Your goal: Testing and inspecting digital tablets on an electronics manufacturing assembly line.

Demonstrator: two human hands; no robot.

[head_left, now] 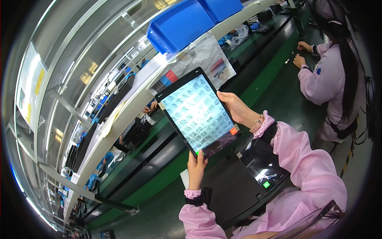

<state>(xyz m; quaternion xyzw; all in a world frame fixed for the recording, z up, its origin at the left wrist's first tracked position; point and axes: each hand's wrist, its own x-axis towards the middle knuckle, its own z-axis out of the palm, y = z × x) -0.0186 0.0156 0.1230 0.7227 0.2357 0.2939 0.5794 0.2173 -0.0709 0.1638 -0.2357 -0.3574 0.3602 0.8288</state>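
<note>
Both my hands hold up a black-framed, tablet-like panel (199,111), tilted in front of me. Its glossy face shows bright grey-white with dark marks; I cannot tell whether they are reflected or displayed. Near its lower edge are an orange sticker and a green one. My left hand (196,169) grips the bottom corner, thumb on the front. At the right edge, my right hand (238,109) is closed on the frame, its other fingers partly hidden behind. Below, a similar glossy black panel (258,159) with a green sticker lies beside a flat matte black sheet or tray (227,183).
Blue bins (181,26) stand on a pale shelf rail (137,89) above the dark green workbench (262,71). Printed sheets (215,59) hang from the rail. A co-worker in pink (330,75) works at the right. A metal post (115,205) extends at lower left.
</note>
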